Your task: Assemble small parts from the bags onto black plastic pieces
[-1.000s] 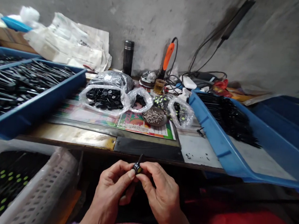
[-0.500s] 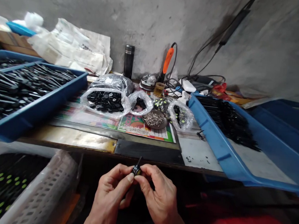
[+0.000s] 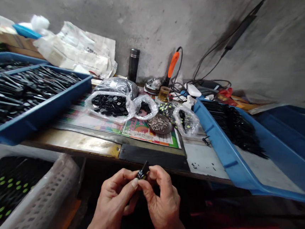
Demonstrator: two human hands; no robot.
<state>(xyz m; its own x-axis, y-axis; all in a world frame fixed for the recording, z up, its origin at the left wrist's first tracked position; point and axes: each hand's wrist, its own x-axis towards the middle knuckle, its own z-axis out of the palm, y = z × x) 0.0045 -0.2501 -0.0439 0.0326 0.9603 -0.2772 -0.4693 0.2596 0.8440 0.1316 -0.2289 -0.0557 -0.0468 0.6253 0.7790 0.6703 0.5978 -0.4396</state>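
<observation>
The held part [image 3: 141, 175] looks glossy, the wall [image 3: 160, 26] rough.

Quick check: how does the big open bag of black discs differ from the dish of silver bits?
The bag is crumpled see-through plastic; the dish is dark and round. The bag looks larger than the dish. The bag holds black discs, while the dish holds thin silver bits. Both are open, sit on the bench and hold many small pieces.

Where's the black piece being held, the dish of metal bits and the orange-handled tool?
Black piece [image 3: 141, 175]: head view, on its thicker end.
Dish [image 3: 167, 129]: head view, on its bare right side.
Orange-handled tool [image 3: 173, 64]: head view, on its handle.
</observation>
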